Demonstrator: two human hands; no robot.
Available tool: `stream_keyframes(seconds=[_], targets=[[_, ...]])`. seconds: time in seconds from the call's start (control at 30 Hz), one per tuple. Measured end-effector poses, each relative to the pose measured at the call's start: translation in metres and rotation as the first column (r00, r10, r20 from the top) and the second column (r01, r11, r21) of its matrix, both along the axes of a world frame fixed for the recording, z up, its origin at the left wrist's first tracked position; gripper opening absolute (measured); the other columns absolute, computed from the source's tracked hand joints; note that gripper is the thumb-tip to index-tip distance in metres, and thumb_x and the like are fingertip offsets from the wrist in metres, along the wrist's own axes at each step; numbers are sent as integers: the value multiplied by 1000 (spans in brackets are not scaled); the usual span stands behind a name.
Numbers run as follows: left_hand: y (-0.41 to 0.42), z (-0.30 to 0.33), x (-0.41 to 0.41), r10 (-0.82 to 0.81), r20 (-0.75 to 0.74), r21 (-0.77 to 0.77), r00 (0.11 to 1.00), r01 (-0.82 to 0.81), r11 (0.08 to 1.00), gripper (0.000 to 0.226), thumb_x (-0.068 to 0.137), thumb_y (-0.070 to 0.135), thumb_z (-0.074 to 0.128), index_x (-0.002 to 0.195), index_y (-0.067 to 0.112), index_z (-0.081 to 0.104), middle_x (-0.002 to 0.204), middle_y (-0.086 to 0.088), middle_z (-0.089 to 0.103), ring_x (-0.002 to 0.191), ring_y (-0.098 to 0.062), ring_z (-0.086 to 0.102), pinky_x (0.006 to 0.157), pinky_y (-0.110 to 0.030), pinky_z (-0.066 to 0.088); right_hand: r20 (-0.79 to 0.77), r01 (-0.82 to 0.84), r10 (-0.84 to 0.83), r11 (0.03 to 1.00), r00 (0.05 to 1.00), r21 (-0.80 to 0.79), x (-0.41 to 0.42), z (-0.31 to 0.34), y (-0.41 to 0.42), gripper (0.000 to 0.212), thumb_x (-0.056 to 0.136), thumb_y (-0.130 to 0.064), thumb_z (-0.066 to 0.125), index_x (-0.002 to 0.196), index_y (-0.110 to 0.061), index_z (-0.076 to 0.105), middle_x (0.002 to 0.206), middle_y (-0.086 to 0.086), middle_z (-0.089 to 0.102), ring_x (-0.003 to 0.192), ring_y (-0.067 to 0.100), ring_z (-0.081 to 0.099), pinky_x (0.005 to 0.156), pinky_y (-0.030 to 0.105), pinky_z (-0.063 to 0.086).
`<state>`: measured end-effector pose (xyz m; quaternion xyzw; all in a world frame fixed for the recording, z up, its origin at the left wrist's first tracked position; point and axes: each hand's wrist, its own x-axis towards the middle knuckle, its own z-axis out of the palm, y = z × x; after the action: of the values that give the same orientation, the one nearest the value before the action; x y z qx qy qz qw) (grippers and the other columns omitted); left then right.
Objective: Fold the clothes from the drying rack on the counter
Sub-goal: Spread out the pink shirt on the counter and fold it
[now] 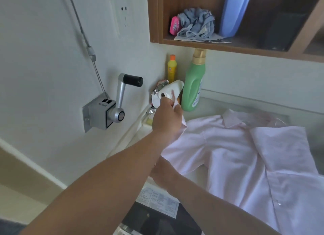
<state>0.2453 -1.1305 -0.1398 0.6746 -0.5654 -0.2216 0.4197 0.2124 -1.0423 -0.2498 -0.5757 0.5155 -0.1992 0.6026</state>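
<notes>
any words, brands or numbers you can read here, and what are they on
"QUAI", partly cut off, on the tall blue bottle in the wooden shelf.
Grey metal crank box on the wall: a short embossed mark, too blurred to read.
White printed sheet below the pink shirt: too small.
Green detergent bottle label: blurred.
Yellow bottle label: blurred.

Head-worn view, close, angled down over counter [219, 105]

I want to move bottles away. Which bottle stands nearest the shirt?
The green bottle with the gold cap, standing beside the pink shirt; the yellow bottle stands farther back.
</notes>
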Motion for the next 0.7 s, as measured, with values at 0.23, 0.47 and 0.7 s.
stream_keyframes(seconds=[0.23, 0.47, 0.7], targets=[[-10, -50, -27, -472, 5, 307, 882, 448, 840, 42, 97, 51, 56, 114, 13, 59, 116, -1, 69, 107, -21, 65, 93, -35, 49, 38, 673, -690, 716, 723, 188, -80, -7, -32, 38, 87, -3, 47, 115, -21, 65, 89, 0, 69, 86, 23, 71, 89, 38, 60], [6, -97, 23, 8, 381, 481, 925, -205, 853, 49, 91, 27, 55, 135, 12, 44, 139, -10, 39, 131, -34, 38, 100, -45, 43, -155, 738, -749, 662, 644, -132, -142, -10, -54, 22, 87, -10, 49, 96, -19, 67, 83, -2, 71, 87, 26, 71, 83, 40, 59], [34, -126, 44, 167, 249, 644, 954, -292, 707, 69, 90, 46, 63, 131, 4, 28, 129, -16, 47, 110, -36, 57, 85, -42, 53, -434, 562, -652, 757, 621, -333, -146, -24, -82, 43, 93, -25, 48, 136, -23, 54, 140, 9, 49, 129, 34, 45, 112, 41, 35]])
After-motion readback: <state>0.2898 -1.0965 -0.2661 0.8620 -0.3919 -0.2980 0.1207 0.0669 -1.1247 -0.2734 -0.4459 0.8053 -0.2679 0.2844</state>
